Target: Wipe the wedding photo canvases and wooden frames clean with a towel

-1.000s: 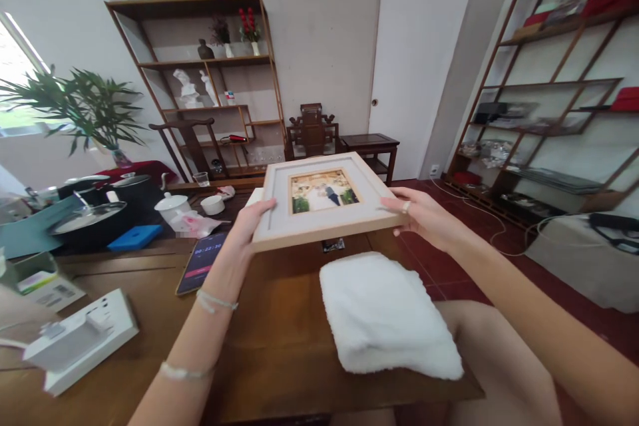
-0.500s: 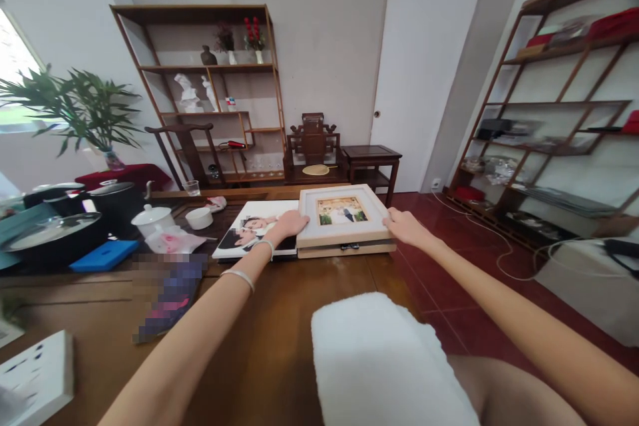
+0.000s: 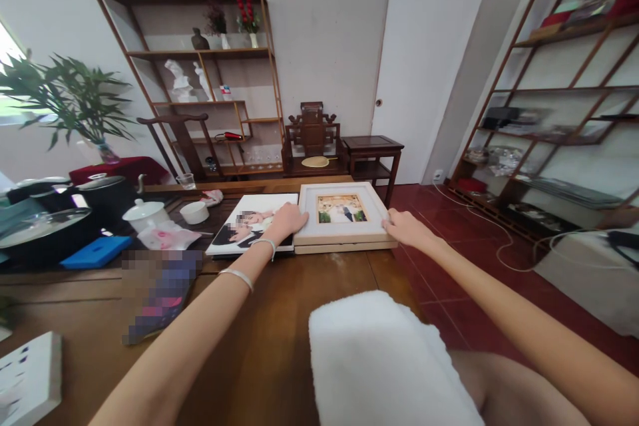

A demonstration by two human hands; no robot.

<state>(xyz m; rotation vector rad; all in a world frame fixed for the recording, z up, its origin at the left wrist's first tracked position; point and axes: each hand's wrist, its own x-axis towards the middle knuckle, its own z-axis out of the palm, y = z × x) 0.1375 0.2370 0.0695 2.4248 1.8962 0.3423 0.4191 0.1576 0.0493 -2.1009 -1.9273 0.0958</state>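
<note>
A cream box lid [image 3: 344,233] with a small printed photo set in its top rests over a matching box base [image 3: 344,248] on the wooden table. At the lid's left side is my left hand [image 3: 289,219], its fingers closed on the edge. My right hand [image 3: 407,227] grips the opposite side, thumb near the top. Only a thin seam shows between lid and base. Just left of the box lies a white-edged photo album [image 3: 249,223] with people on its cover, partly covered by my left wrist.
White teapot [image 3: 146,214], small white bowl [image 3: 194,213], blue box [image 3: 97,251] and dark pots [image 3: 44,233] stand at the left. A white power strip [image 3: 30,373] lies nearer me. White fluffy fabric [image 3: 389,353] is at the front, beside the table's right edge.
Both hands have lowered the lid onto the base. The dark gap and the black item seen under its front edge are now covered. My view has tilted slightly down.
</note>
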